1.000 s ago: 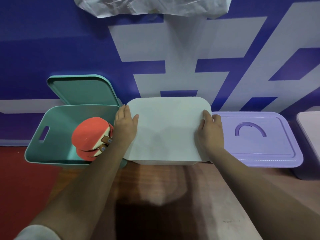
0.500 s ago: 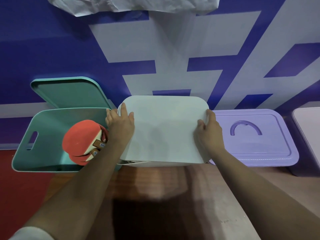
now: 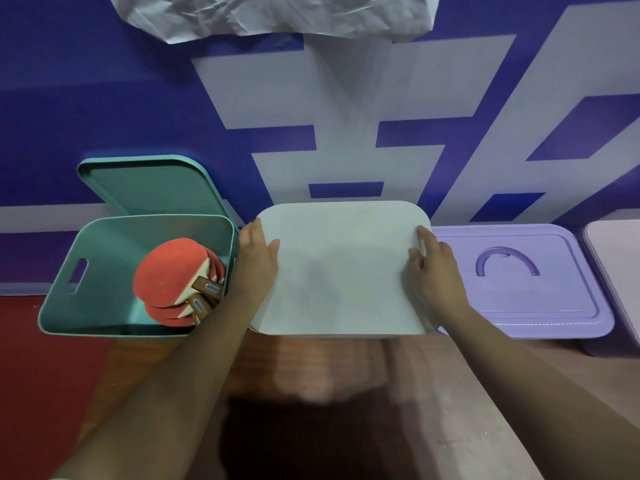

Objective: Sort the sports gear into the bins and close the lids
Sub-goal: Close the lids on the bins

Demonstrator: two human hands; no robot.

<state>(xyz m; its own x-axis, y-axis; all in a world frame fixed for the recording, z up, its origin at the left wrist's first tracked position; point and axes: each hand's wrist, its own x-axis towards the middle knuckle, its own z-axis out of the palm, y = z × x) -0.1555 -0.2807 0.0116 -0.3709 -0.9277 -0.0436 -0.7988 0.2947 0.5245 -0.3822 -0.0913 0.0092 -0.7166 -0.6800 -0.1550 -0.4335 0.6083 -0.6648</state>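
A pale white lid (image 3: 341, 268) lies flat over the middle bin, hiding the bin beneath. My left hand (image 3: 256, 259) holds its left edge, thumb on top. My right hand (image 3: 433, 268) holds its right edge the same way. To the left stands an open teal bin (image 3: 59, 299) with several red table-tennis paddles (image 3: 166, 277) stacked inside, handles pointing right. Its teal lid (image 3: 149, 188) leans against the wall behind it. To the right sits a purple bin with its lid (image 3: 554, 306) shut.
A pale pink bin (image 3: 620, 265) shows at the far right edge. All bins line a blue and white wall (image 3: 346, 116). Crumpled white plastic (image 3: 277, 15) hangs above. Wooden floor (image 3: 346, 393) lies in front, red floor (image 3: 41, 375) at the left.
The white lid has dropped from a slight tilt to lie flat on the middle bin. Both hands stayed on its side edges.
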